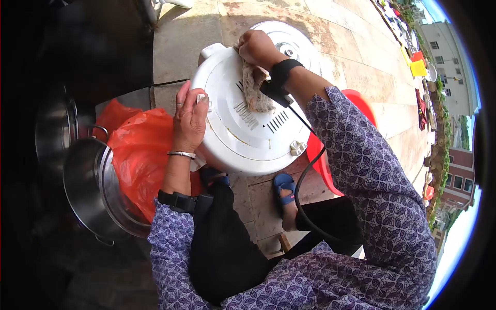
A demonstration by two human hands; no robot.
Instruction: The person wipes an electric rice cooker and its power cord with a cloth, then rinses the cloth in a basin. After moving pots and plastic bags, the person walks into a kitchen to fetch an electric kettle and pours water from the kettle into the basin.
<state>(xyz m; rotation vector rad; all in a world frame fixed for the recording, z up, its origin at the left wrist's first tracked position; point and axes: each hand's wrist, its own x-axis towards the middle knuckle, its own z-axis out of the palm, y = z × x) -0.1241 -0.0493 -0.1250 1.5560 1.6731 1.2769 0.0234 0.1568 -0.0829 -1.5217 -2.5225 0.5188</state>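
Note:
A round white appliance base (232,137) with vent slots and small feet faces up in front of me, with brownish marks on its surface. My right hand (258,50) is closed on a dirty, crumpled cloth (256,90), which lies across the base near its far edge. At the base's left edge, my left hand (191,114) grips the rim beside a small white foot, its fingers bent over the edge. Behind the base, partly covered by it, is another round white part (305,44) with a metal centre.
Steel pots (85,181) and a red plastic bag (142,150) stand at the left. A red basin (323,168) is right of the base. A black cable (305,206) hangs by my right arm. Blue sandals (284,182) are below.

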